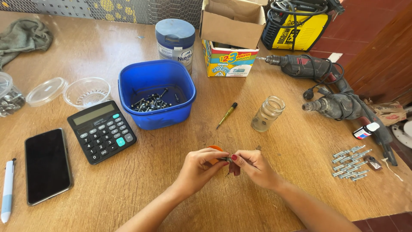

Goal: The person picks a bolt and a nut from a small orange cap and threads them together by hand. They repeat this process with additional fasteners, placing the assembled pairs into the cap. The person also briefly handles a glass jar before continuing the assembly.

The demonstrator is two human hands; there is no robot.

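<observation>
Fingers (216,158) of the left hand (199,169) and the right hand (253,167) are pinched together on one small metal screw (225,159), which sits between both hands, just above the near middle of the wooden tabletop (180,141). An orange thing (214,149) peeks out behind the left hand; what it is cannot be told. Farther back is a blue tub (156,94) with dark screws in it. Left of the tub lie a black calculator (101,131), a dark phone (47,165) and a pen (7,189). Right of the tub lie a small screwdriver (226,115) and a glass jar (268,113). Two drills (330,90) rest at the far right, and a bunch of silver bolts (351,163) lies near the right edge.
</observation>
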